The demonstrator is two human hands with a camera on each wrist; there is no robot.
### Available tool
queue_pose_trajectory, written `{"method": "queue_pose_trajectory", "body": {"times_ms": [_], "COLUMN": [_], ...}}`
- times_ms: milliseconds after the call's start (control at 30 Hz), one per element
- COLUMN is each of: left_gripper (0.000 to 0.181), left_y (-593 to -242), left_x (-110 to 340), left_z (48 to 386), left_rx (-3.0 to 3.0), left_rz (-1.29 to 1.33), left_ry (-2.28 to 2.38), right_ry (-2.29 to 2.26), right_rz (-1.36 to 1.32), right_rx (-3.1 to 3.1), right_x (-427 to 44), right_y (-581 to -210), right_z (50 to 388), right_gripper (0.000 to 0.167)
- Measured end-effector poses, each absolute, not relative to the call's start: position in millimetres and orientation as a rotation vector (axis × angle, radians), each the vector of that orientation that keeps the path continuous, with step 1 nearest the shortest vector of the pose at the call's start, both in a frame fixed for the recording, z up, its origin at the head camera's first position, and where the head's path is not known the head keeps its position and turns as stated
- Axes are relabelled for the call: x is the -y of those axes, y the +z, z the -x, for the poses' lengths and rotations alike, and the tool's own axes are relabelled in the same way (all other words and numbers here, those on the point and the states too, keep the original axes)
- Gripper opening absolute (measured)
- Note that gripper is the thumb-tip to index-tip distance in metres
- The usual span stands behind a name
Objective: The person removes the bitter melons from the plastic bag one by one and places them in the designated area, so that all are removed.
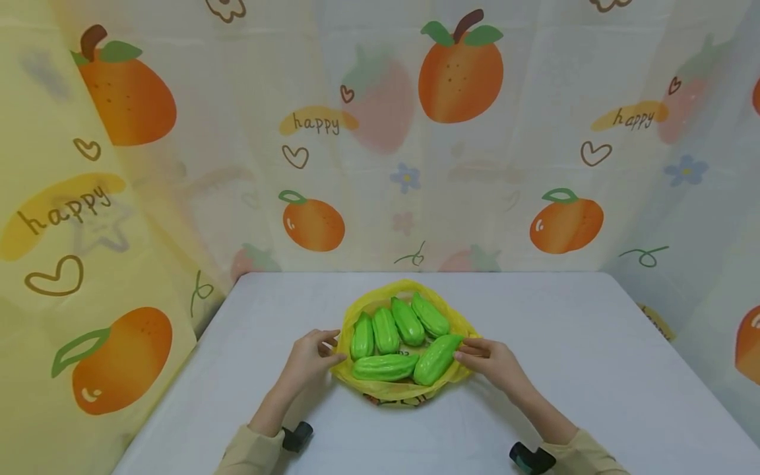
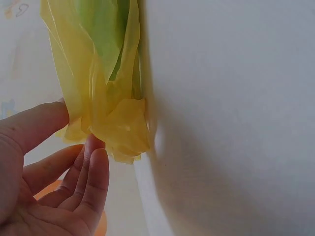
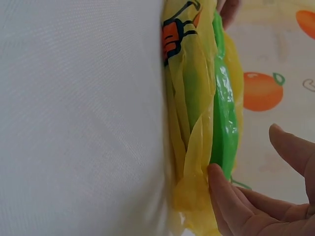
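Note:
An open yellow plastic bag [image 1: 410,285] sits on the table with its rim spread into a ring. Inside lie several glossy green bitter melons [image 1: 386,367], ridged and apparently artificial. My left hand [image 1: 310,356] is at the bag's left side, its fingers and thumb apart and touching the crumpled yellow plastic [image 2: 118,128]. On the opposite side, my right hand [image 1: 495,361] has its fingertips against the bag's rim, beside the nearest bitter melon [image 1: 438,359]. The right wrist view shows its fingers [image 3: 229,196] on the plastic and the thumb standing away.
The white table [image 1: 249,389] extends around the bag on all sides. Behind and beside it hangs a fruit-printed curtain [image 1: 380,198]. A dark wrist camera [image 1: 298,437] is strapped near the left sleeve, another camera [image 1: 531,458] near the right.

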State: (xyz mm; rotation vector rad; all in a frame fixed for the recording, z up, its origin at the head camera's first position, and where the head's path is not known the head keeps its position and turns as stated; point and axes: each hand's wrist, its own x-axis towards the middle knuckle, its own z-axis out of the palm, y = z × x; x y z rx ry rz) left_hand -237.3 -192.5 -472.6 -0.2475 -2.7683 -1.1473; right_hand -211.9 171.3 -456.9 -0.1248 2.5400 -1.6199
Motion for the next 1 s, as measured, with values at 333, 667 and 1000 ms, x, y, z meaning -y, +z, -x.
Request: {"method": "queue_pose_trajectory", "body": {"times_ms": [333, 667, 1000], "left_gripper": [0.046, 0.045, 0.044], "left_y": [-473.2, -474.2, -474.8], "left_x": [192.3, 191.0, 190.0], "left_z": [236.8, 235.1, 234.7], "left_rx": [2.784, 2.796, 2.788], "left_rz": [0.213, 0.203, 0.201], "left_ry": [-1.17, -1.196, -1.206], "right_ry": [-1.671, -1.753, -1.771], "right_rz": [0.086, 0.083, 0.028], "right_rx": [-2.43, -2.303, -2.32], "right_x": [-169.4, -169.0, -160.3], "right_y": [-457.1, -467.0, -466.8], "right_z": [213.0, 217.0, 214.5], "right_gripper": [0.063, 0.065, 0.064]}}
